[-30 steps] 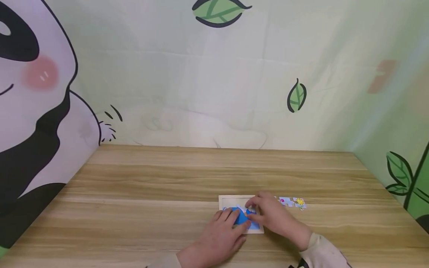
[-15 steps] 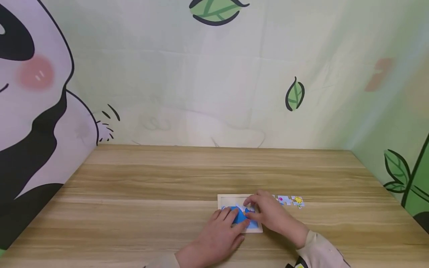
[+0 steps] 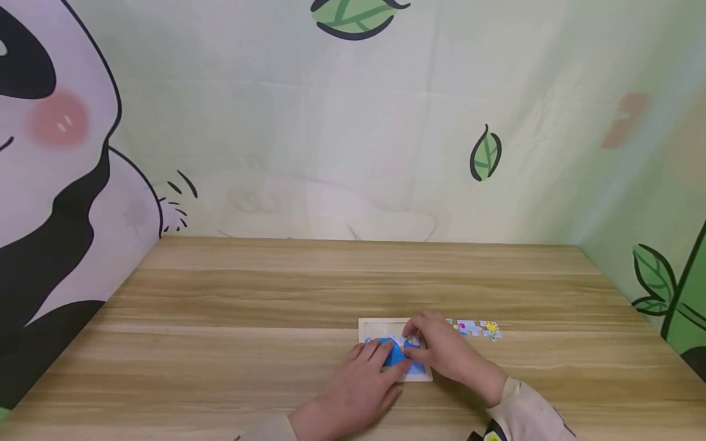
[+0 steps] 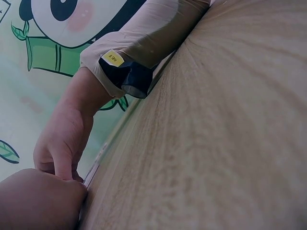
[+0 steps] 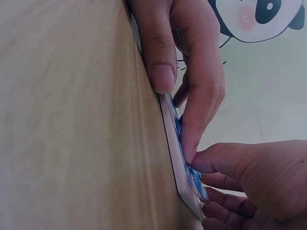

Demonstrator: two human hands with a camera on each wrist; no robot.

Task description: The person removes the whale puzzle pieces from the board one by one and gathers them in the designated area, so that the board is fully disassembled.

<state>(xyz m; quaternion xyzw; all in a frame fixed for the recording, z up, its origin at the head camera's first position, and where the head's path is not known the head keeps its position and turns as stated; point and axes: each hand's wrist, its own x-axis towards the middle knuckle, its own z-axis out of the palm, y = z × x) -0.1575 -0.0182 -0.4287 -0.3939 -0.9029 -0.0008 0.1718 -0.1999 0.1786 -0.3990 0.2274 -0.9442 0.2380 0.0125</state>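
Note:
A shallow jigsaw tray [image 3: 377,321] with a pale wooden rim lies on the table in the head view. Blue pieces [image 3: 394,358] fill part of its near side, while bare board shows along the far side. My left hand [image 3: 353,386] rests its extended fingers on these pieces. From the right, my right hand [image 3: 452,355] pinches a blue-and-white jigsaw piece [image 3: 412,344] between thumb and fingers, low over the tray's right side. The right wrist view has the right thumb [image 5: 211,160] touching a left fingertip at the tray's edge. Fingers hide much of the picture.
Several loose jigsaw pieces [image 3: 469,328], one with a yellow sun [image 3: 491,329], lie right of the tray behind my right hand. The wood-grain table [image 3: 248,288] meets a printed backdrop [image 3: 375,135] at the back and sides.
The head view has shifted slightly. Both hands keep nearly the same places on the tray, the right fingers moving only a little at the piece.

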